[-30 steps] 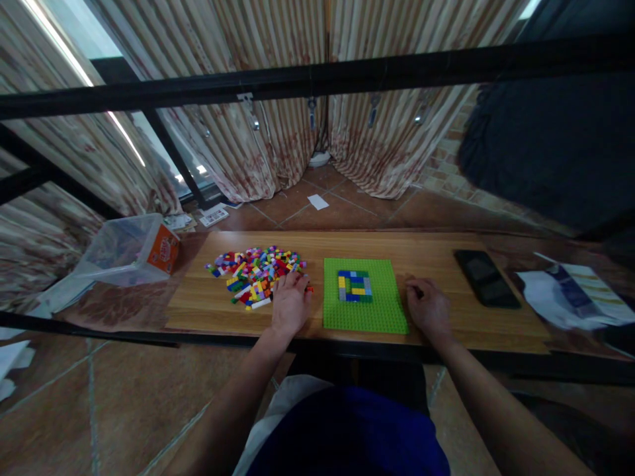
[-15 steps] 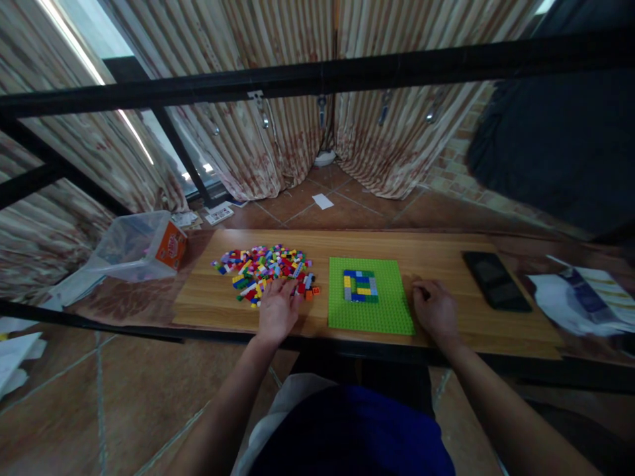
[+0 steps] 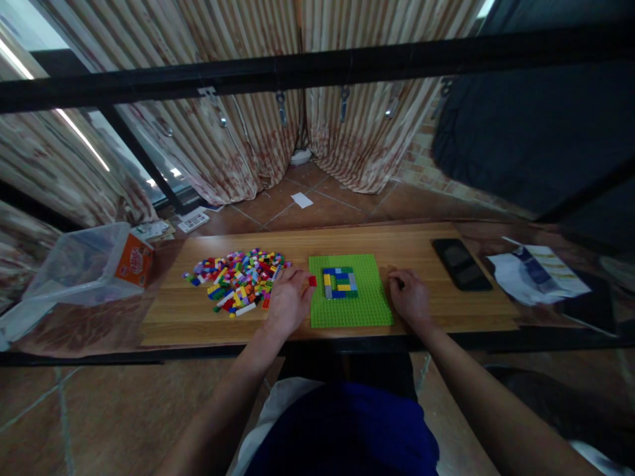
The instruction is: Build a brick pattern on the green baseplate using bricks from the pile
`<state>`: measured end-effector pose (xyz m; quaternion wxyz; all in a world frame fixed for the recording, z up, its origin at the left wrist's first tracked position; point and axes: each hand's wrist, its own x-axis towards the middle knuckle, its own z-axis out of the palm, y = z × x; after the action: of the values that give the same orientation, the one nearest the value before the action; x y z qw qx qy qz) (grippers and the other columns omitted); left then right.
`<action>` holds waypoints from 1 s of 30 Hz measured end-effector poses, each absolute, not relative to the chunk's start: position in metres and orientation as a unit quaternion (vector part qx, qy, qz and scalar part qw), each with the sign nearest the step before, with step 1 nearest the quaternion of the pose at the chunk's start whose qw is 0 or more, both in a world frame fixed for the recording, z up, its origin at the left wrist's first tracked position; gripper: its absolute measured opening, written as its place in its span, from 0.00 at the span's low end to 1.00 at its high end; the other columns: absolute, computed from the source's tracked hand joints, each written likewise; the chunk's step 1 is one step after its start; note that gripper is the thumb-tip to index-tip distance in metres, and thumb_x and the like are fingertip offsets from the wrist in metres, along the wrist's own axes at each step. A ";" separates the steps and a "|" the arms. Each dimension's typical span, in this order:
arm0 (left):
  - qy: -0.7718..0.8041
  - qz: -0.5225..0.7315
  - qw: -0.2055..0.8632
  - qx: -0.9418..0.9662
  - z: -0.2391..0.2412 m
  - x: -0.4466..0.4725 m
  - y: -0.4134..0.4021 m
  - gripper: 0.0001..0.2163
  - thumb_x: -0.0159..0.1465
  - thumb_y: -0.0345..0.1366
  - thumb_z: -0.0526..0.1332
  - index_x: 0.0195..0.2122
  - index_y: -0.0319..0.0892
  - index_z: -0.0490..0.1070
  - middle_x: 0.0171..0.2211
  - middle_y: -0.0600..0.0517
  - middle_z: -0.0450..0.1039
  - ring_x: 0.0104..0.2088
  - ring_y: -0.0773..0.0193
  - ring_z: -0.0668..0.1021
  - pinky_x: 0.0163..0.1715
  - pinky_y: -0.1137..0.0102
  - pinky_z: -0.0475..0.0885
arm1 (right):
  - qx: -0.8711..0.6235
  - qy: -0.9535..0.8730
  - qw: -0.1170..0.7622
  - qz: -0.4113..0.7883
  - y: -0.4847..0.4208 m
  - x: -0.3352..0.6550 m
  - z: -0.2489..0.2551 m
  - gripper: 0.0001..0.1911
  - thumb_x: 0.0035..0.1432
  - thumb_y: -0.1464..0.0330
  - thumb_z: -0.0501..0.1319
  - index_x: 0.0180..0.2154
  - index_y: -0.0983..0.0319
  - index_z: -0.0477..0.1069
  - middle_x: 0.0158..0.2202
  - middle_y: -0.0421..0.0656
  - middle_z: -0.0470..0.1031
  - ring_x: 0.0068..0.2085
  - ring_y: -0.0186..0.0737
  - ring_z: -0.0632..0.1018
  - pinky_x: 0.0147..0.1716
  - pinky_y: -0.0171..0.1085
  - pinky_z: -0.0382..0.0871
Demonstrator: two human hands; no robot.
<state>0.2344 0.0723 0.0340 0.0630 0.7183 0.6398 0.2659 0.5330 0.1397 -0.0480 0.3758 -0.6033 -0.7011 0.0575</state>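
A red toy brick (image 3: 312, 281) is pinched in the fingertips of my left hand (image 3: 289, 297), over the left edge of the green baseplate (image 3: 350, 317). On that plate, blue, yellow, green and grey bricks form a square block structure (image 3: 340, 283). To the left lies a heap of many-coloured bricks (image 3: 243, 277), partly behind my left hand. My right hand (image 3: 411, 295) rests at the plate's right edge with its fingers curled; whether anything is inside them is hidden.
A wooden board (image 3: 173, 311) carries the bricks and the plate. A black phone (image 3: 461, 264) lies on its right part, with a crumpled white and blue wrapper (image 3: 543, 277) beyond. At the far left stands a clear plastic box (image 3: 82, 264) with an orange label.
My left hand has moved right from the brick heap to the baseplate's edge, now holding a red brick. My right hand stays beside the plate. The whole view has shifted.
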 end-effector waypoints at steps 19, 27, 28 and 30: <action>0.661 0.128 0.066 0.737 0.020 0.291 0.121 0.10 0.59 0.28 0.58 0.39 0.41 0.76 0.40 0.46 0.74 0.45 0.55 0.75 0.51 0.61 0.68 | -0.597 -0.695 0.393 0.078 0.139 0.531 -0.044 0.12 0.59 0.68 0.53 0.32 0.61 0.75 0.33 0.48 0.74 0.36 0.45 0.74 0.38 0.43 0.68; 0.669 0.164 0.092 0.719 0.020 0.286 0.116 0.15 0.58 0.29 0.60 0.48 0.41 0.74 0.45 0.46 0.74 0.48 0.55 0.74 0.55 0.61 0.67 | -0.604 -0.692 0.386 0.083 0.138 0.530 -0.043 0.12 0.59 0.68 0.54 0.33 0.62 0.75 0.35 0.49 0.75 0.37 0.45 0.74 0.39 0.43 0.68; 0.671 0.178 0.095 0.713 0.020 0.284 0.116 0.16 0.59 0.30 0.60 0.49 0.41 0.73 0.46 0.46 0.74 0.49 0.55 0.74 0.55 0.61 0.66 | -0.603 -0.693 0.387 0.082 0.138 0.530 -0.043 0.12 0.59 0.69 0.54 0.32 0.62 0.75 0.34 0.49 0.75 0.37 0.45 0.74 0.39 0.43 0.68; 0.682 0.199 0.100 0.697 0.019 0.279 0.118 0.17 0.59 0.31 0.60 0.51 0.40 0.72 0.48 0.45 0.74 0.51 0.54 0.73 0.56 0.61 0.66 | -0.602 -0.693 0.389 0.078 0.138 0.530 -0.043 0.12 0.59 0.69 0.53 0.32 0.61 0.75 0.34 0.48 0.74 0.37 0.46 0.74 0.39 0.43 0.68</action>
<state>0.2789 0.1177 0.0190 0.0996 0.6971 0.6817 0.1988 0.5303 0.1384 -0.0431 0.3887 -0.6018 -0.6933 0.0785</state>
